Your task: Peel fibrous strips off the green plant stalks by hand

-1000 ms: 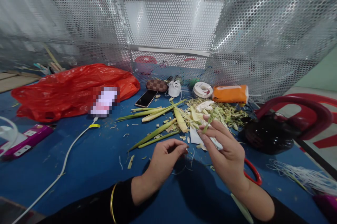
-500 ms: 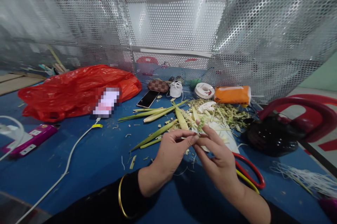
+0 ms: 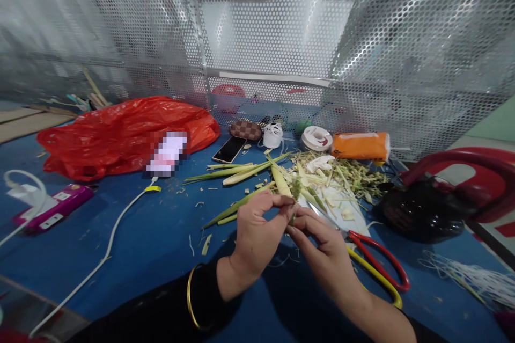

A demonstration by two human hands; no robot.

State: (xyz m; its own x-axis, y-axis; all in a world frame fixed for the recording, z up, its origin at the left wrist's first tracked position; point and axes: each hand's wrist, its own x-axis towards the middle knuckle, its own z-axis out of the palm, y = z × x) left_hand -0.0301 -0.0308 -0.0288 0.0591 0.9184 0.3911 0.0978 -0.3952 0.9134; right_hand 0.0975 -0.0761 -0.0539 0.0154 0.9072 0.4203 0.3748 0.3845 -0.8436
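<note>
My left hand (image 3: 255, 235) and my right hand (image 3: 322, 249) meet over the blue table (image 3: 153, 235), fingertips pinched together on a small green plant piece (image 3: 295, 192) that sticks up between them. Just beyond lie several long green stalks (image 3: 237, 171) and a pale peeled stalk (image 3: 280, 182). Behind them sits a heap of yellow-green trimmings (image 3: 350, 171). Scissors with red and yellow handles (image 3: 378, 268) lie on the table right of my right hand.
A red plastic bag (image 3: 120, 131) lies at the left, a phone (image 3: 229, 148) and a white cable (image 3: 108, 241) near it. An orange packet (image 3: 360, 145), tape roll (image 3: 316, 138) and dark pot (image 3: 422, 209) stand at the right. Perforated metal screen (image 3: 261, 37) behind.
My hands, apart a second ago, have come together. The right hand drew back from the trimmings with the green piece, uncovering the scissors, and the left rose to pinch it too.
</note>
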